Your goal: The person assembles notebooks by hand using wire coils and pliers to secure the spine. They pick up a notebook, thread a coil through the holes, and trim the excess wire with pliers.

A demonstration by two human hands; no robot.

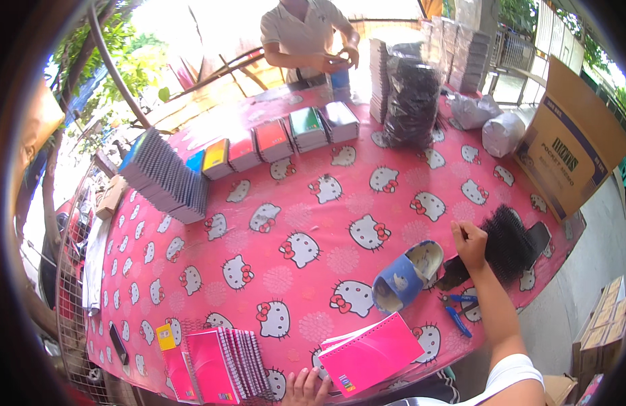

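My left hand (303, 388) rests at the front edge of the table with its fingers spread, just left of a loose pink notebook (372, 353). White sheets stick out along that notebook's upper side. Over at the right, my right hand (470, 245) is closed, beside a pile of black binding coils (508, 245); whatever its fingers may hold is too small to make out. Below and left of it sits a blue slipper (402, 279). Blue-handled pliers (458, 315) lie near the slipper. A row of pink spiral notebooks (225, 362) leans together at the front left.
A pink cat-print cloth (286, 196) covers the table. Stacked notebooks (165, 177) stand far left, with coloured piles (272, 139) along the back. A black plastic bundle (411, 101) and an open cardboard box (563, 155) occupy the far right. Another person (305, 37) works across the table.
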